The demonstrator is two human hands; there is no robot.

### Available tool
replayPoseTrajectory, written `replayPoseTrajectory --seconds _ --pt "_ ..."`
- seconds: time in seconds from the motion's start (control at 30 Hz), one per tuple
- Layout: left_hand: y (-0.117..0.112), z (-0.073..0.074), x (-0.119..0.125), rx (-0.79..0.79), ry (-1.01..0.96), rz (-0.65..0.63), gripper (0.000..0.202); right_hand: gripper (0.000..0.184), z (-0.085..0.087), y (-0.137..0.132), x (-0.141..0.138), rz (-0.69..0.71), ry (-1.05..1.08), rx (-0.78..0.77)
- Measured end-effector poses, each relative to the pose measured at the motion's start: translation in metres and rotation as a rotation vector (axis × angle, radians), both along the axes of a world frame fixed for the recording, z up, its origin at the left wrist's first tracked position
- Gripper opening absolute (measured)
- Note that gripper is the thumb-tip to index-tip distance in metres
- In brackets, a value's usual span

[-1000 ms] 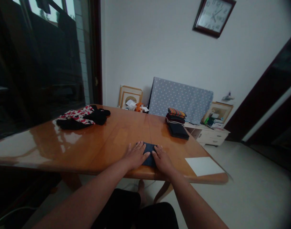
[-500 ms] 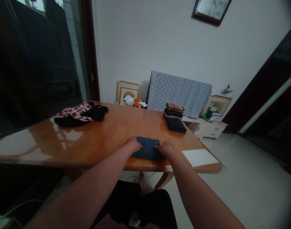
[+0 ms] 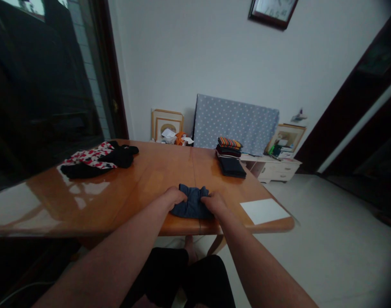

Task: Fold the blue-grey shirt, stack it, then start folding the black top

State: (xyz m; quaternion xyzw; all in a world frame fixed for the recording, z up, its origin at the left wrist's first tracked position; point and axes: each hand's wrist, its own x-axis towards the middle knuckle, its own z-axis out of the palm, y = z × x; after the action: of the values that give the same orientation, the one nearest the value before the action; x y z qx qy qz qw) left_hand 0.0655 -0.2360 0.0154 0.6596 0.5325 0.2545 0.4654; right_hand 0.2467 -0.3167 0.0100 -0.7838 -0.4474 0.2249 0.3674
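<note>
In the head view, the left hand (image 3: 175,196) and the right hand (image 3: 216,203) pinch opposite ends of a blue cloth (image 3: 192,203), thumbs on top and most other fingers hidden by the fabric. The cloth lies between them near the front edge of the wooden table (image 3: 160,171), its middle rumpled and its upper edge raised beside the right thumb. Because both grips seem to sit only at the ends, an uneven pull could skew the layers or set creases in the slack middle; if one pinch slipped, that end could slump over the table edge just in front of the person. Beyond the right hand stands a stack of folded clothes (image 3: 232,166), a striped piece on top; it is well apart from the fingers, though a wide reach forward might knock it askew. To the right of the right hand lies a white sheet (image 3: 264,211), which a sweeping forearm could push off the corner. Far off beyond the left hand, a loose black and red-patterned garment (image 3: 93,160) lies out of harm's way.
</note>
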Motion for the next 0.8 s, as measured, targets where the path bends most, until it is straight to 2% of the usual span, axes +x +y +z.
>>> replayPoseTrajectory --seconds 0.1,0.2,0.37,0.57,0.8 --pt "-0.011 0.010 0.001 -0.071 -0.115 -0.029 0.021 0.015 -0.001 -0.007 0.002 0.013 0.044 0.131" --pt "-0.016 0.020 0.008 -0.061 -0.312 -0.072 0.028 0.018 0.003 -0.008 0.008 -0.015 0.242 0.254" --pt "0.006 0.025 0.038 -0.085 -0.460 -0.027 0.037 0.026 0.010 0.007 0.042 -0.047 0.551 0.370" --pt "0.046 0.031 0.108 -0.057 -0.668 -0.112 0.060 0.035 0.025 0.038 0.120 -0.090 0.578 0.413" --pt "0.097 0.039 0.206 -0.004 -0.734 -0.219 0.065 0.035 0.042 0.089 0.214 -0.095 0.498 0.447"
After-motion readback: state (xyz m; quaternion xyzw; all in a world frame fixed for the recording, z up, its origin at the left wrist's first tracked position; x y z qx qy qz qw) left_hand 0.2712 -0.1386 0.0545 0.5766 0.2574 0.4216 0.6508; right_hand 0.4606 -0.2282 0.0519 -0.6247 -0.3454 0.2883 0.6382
